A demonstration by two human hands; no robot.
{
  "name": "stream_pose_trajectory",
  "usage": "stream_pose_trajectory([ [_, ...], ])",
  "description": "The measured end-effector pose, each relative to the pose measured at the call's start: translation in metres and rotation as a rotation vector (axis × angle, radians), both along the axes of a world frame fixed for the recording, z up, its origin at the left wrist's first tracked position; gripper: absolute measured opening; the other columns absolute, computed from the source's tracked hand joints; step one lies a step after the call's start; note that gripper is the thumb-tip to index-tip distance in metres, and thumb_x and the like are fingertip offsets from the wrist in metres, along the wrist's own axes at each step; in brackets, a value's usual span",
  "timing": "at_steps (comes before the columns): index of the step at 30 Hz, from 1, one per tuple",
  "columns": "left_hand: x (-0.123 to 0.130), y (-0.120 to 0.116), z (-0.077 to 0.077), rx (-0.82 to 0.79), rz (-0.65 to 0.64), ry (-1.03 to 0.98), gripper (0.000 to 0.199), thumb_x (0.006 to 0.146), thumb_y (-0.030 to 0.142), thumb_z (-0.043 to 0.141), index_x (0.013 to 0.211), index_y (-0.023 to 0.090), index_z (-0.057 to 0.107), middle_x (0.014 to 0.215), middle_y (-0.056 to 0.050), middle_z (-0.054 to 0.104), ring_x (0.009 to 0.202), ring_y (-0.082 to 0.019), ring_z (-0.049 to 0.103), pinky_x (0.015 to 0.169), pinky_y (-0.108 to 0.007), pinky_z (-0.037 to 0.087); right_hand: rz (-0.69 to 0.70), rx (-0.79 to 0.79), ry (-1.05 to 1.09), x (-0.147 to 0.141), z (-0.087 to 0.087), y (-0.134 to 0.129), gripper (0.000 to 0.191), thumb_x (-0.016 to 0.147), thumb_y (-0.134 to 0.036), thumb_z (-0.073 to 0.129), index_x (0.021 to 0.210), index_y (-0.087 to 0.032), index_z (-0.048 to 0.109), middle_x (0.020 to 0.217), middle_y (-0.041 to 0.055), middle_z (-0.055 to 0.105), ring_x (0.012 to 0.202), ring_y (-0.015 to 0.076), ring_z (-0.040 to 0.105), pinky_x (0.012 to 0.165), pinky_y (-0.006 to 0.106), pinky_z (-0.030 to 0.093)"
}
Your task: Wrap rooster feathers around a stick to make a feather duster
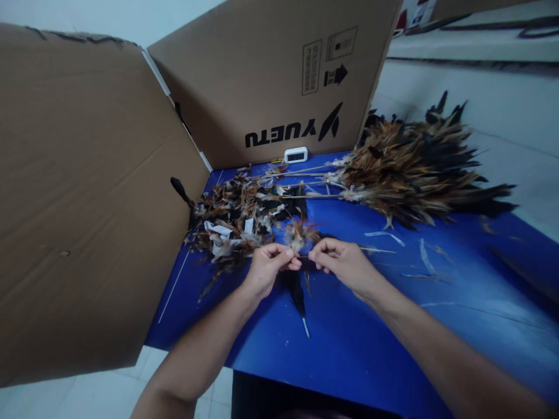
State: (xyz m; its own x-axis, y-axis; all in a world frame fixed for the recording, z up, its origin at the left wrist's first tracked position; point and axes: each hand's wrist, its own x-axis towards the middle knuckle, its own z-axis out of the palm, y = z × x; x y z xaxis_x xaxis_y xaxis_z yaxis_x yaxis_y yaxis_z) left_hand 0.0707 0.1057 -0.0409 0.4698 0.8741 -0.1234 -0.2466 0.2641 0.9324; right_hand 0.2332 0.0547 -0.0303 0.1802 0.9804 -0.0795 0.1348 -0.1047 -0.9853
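Near the middle of the blue table [332, 361], my left hand [271, 265] pinches the base of a small fluffy brown feather tuft [297, 234], which fans out above the fingertips. Just to its right, my right hand [334, 259] is closed in a pinch, with a thin strand seeming to run between the two hands; what its fingertips grip is too small to make out. A dark feather [296, 294] with a pale quill points toward the table's front edge below the hands.
Loose brown and black feathers [236, 203] pile up at the left. Feather bundles on thin sticks [406, 169] lie at the back right. Cardboard panels [262, 75] stand behind and left. A small white digital device [296, 155] rests at the back. Clear strips [425, 256] lie right.
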Motion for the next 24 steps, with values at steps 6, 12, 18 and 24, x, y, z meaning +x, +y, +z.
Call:
stream_pose_trajectory([
  [6,-0.0006,0.0019,0.0042,0.007,0.027,-0.013,0.021,0.067,0.030,0.075,0.069,0.011,0.066,0.062,-0.003,0.067,0.058,-0.010,0.063,0.061,-0.022,0.052,-0.019,0.050,-0.119,0.0053,0.0015,0.0001,0.008,0.066,-0.024,0.057,0.061,-0.018,0.058,0.058,-0.0017,0.058,0.054,0.0111,0.050,0.053,0.025,0.038],
  [12,-0.0010,0.0019,0.0018,0.006,0.029,0.017,0.023,0.066,0.032,0.076,0.070,0.011,0.066,0.064,-0.004,0.068,0.059,-0.012,0.064,0.065,-0.025,0.053,-0.085,0.074,0.019,0.0045,-0.0004,0.0007,0.006,0.063,-0.021,0.060,0.059,-0.018,0.056,0.067,0.0024,0.064,0.055,0.0116,0.055,0.051,0.024,0.043],
  [18,-0.0005,0.0012,0.0002,0.063,0.052,0.070,0.023,0.068,0.031,0.074,0.073,0.010,0.067,0.065,-0.005,0.070,0.061,-0.013,0.066,0.065,-0.026,0.054,-0.077,0.116,0.122,0.0047,0.0005,-0.0003,0.015,0.064,-0.027,0.069,0.067,-0.020,0.056,0.061,-0.0003,0.061,0.057,0.0140,0.058,0.049,0.024,0.044],
  [24,0.0009,-0.0008,-0.0017,0.208,0.117,0.240,0.020,0.070,0.032,0.070,0.071,0.012,0.067,0.062,-0.005,0.068,0.059,-0.016,0.065,0.064,-0.029,0.054,-0.040,0.220,-0.142,0.0017,0.0016,-0.0052,0.013,0.071,-0.030,0.064,0.078,-0.020,0.060,0.072,0.0011,0.063,0.065,0.0149,0.059,0.059,0.027,0.048],
])
